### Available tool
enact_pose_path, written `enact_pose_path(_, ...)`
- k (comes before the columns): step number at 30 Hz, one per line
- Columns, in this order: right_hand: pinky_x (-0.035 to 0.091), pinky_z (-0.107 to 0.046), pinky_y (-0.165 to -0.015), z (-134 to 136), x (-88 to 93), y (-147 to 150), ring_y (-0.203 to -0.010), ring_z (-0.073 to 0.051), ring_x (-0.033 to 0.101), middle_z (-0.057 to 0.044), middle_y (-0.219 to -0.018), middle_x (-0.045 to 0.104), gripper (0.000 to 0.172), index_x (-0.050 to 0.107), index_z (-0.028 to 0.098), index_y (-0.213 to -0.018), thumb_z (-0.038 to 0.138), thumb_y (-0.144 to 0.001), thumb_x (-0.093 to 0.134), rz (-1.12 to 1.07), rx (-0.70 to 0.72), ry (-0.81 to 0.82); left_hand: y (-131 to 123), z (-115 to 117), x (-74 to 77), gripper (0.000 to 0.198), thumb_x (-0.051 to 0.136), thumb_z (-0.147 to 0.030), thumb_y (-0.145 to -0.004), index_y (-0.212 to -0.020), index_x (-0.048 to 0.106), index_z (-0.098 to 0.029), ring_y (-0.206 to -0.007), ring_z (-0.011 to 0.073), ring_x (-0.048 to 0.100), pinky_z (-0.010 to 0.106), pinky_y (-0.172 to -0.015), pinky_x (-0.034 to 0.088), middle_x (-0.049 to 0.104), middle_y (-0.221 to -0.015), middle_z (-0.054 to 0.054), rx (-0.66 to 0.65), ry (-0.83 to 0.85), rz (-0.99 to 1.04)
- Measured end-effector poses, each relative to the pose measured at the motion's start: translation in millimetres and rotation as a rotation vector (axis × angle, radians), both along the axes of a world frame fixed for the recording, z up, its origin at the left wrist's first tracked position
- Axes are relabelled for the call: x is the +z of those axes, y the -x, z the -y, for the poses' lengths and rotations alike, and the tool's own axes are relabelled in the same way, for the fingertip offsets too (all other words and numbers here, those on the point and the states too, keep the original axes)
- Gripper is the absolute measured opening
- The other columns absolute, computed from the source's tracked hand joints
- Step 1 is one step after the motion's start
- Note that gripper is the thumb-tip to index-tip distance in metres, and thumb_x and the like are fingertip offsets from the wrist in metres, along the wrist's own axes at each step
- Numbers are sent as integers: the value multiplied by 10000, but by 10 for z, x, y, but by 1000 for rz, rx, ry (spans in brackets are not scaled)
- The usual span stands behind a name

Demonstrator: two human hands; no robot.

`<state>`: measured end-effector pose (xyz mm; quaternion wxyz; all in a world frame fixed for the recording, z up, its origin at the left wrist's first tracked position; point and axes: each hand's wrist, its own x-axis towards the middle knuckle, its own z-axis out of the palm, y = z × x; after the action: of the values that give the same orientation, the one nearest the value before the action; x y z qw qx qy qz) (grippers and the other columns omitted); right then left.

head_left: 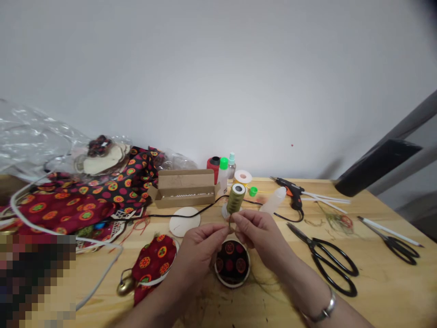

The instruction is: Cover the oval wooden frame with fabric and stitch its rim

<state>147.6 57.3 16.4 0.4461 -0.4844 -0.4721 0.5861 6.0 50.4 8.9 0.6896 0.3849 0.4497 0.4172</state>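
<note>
My left hand and my right hand meet at the fingertips, each pinching an olive-green thread. Just behind them stands an upright spool of olive thread. Below the fingers lies a round disc covered in dark patterned fabric with a pale rim, partly hidden by my left hand. Left of that hand sits a red patterned fabric piece with a white edge, and a brass bell is beside it.
Black-handled scissors lie on the right, with smaller scissors farther out. A glue gun trails a black cord behind my hands. An open cardboard box and a white disc are left of the spool; patterned cloth is heaped farther left.
</note>
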Motion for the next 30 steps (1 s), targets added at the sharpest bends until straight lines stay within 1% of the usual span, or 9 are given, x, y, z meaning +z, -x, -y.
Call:
enact_pose_path(3,239,-192,-393,-10,-15,-4,-396,-45,332,41,-475,492,228,664,126,-681,348,-722,629,52,-7,-8,17,-12,-35,234,664,-348,-711,-795,715,-135,-415,42,333,165,-425,264,489,-474,-50,-34,23,45)
enact_pose_path(5,276,-199,-417,-19,-31,0,-421,-55,365,29,-506,542,166,702,134,-713,290,-671,668,91,-41,-19,29,-16,-49,238,662,-349,-716,-816,716,-140,-411,36,307,159,-412,241,470,-468,-58,-15,14,21)
enact_pose_path(9,355,-224,-513,-34,-45,13,-519,-89,459,4,-573,613,92,709,147,-640,233,-608,705,103,-94,-56,33,-14,-54,235,668,-367,-704,-755,711,-142,-432,46,340,161,-424,254,454,-466,-57,4,-10,-42)
enact_pose_path(14,350,-221,-519,-40,-39,10,-522,-87,456,14,-550,586,93,658,133,-595,218,-616,689,117,-100,-40,16,-11,-75,261,663,-400,-697,-762,702,-150,-466,78,424,188,-460,309,515,-512,-33,-21,21,-79)
enact_pose_path(20,324,-217,-506,-31,-60,2,-514,-82,425,27,-537,542,118,616,130,-604,235,-630,661,116,-103,-29,3,-7,-40,247,680,-354,-678,-807,717,-146,-558,131,525,221,-526,377,567,-563,-4,-50,36,-50)
enact_pose_path(22,315,-216,-497,-30,-58,3,-505,-80,411,30,-525,529,124,609,131,-603,244,-636,649,113,-93,-24,7,-3,-30,235,686,-333,-673,-807,719,-142,-576,128,528,215,-534,380,590,-596,7,-49,24,-35)
enact_pose_path(24,305,-214,-486,-31,-50,2,-495,-79,394,36,-510,510,131,601,133,-601,251,-645,638,116,-87,-23,13,3,-31,223,683,-326,-679,-798,714,-141,-526,96,486,189,-496,344,570,-564,-5,-44,20,-23)
enact_pose_path(27,290,-215,-470,-37,-28,-5,-478,-78,373,45,-488,476,147,575,142,-577,254,-659,621,134,-94,-37,17,6,-37,205,659,-335,-697,-736,692,-137,-402,41,346,161,-405,219,470,-440,-50,-27,27,-19)
enact_pose_path(30,300,-220,-483,-44,-8,-16,-478,-79,379,50,-492,464,155,555,150,-562,253,-660,616,149,-113,-57,11,-2,-22,205,635,-335,-697,-705,670,-132,-344,25,281,173,-367,135,495,-419,-43,-12,40,-23)
